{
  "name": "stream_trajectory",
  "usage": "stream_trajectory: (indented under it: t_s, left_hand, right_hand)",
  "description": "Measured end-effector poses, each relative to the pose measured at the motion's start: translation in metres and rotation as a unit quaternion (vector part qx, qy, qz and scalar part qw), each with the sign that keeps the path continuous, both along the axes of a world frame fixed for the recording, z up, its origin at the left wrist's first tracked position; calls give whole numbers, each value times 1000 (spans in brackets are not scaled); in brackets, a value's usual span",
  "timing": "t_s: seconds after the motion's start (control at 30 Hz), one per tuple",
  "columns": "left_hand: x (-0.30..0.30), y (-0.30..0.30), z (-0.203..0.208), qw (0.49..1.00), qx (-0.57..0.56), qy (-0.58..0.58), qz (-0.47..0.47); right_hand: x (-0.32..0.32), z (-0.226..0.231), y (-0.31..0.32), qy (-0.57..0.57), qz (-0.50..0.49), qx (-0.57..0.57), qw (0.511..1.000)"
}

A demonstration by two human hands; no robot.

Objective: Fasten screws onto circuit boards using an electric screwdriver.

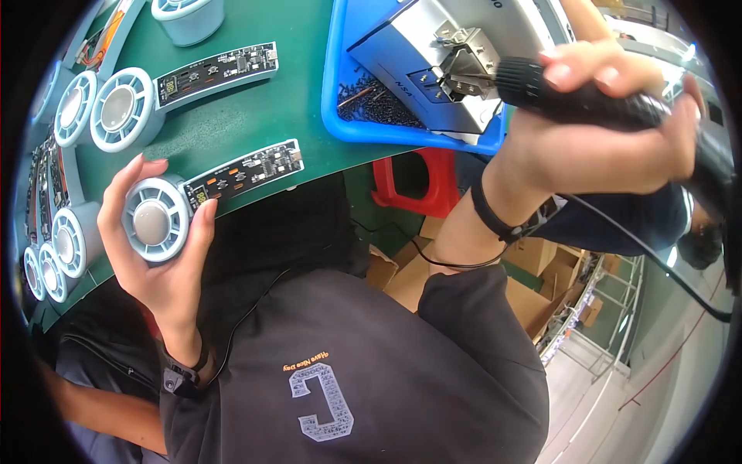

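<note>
My left hand point(158, 255) curls its thumb and fingers around the round end of a light-blue neck fan part point(156, 220), near the bench edge. From that round end runs an arm with a black circuit board point(255, 172) on it. My right hand point(610, 124) grips a black electric screwdriver point(587, 104), held sideways. Its tip points left into the metal outlet of a silver screw feeder point(433, 62). Whether a screw sits on the tip is too small to tell. The feeder stands in a blue tray point(332, 116) with many loose dark screws point(379, 100).
Several similar fan parts point(120, 108) lie on the green bench point(209, 127), left and behind. A red stool point(421, 185) stands below the tray. Cardboard boxes point(533, 267) and a metal rack point(618, 309) are at right, near another person point(618, 213). A black cable point(649, 251) hangs beneath my right arm.
</note>
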State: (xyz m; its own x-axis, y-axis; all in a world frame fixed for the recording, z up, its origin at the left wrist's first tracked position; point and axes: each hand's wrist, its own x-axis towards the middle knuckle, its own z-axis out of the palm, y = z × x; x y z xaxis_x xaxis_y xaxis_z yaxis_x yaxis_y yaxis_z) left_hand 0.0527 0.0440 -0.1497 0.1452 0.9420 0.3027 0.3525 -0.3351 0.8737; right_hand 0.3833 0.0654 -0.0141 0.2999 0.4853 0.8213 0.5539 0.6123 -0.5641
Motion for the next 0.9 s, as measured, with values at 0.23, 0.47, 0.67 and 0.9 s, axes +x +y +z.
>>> stream_trajectory:
  t_s: [0.23,0.47,0.67,0.9]
  left_hand:
    - [8,7,0,999,31,-16,-30]
    - [-6,12,-7,992,74,-44,-87]
    - [-21,14,-12,989,106,-51,-94]
    - [-31,13,-13,991,78,-66,-92]
  right_hand:
    - [-2,-3,15,-55,17,-167,984]
    - [-98,-32,-1,149,208,-157,954]
    - [-168,-58,12,159,254,-149,942]
    - [-190,-57,6,145,291,-138,936]
